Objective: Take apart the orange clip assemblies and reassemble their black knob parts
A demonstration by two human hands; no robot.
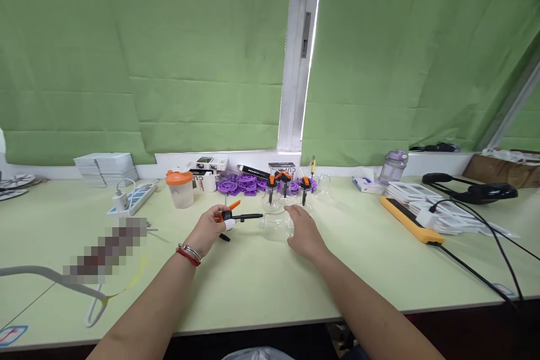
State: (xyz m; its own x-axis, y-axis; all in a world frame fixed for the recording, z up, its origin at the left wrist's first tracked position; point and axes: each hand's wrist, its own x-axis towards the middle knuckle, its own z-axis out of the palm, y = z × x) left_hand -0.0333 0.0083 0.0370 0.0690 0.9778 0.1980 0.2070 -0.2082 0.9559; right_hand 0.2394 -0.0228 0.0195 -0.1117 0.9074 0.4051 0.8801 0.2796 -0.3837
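My left hand point(206, 232) is closed on a black and orange bottle top point(228, 215), whose black tube point(250, 216) points right. My right hand point(304, 233) is wrapped round a clear glass bottle point(276, 227), tilted onto its side with its neck facing the tube's tip. Whether tube and neck touch I cannot tell. Behind them stand several glass bottles point(272, 202) fitted with similar black and orange tops. A small black part point(224, 237) shows just below my left hand.
Purple plastic pieces point(242, 184) and small boxes point(211, 164) line the back. An orange-lidded cup point(180, 188), a white power strip point(134, 199) and a grey hanger point(54, 275) are leftward. Rightward lie a yellow power strip point(407, 220), white packets point(451, 214) and black headphones point(476, 188).
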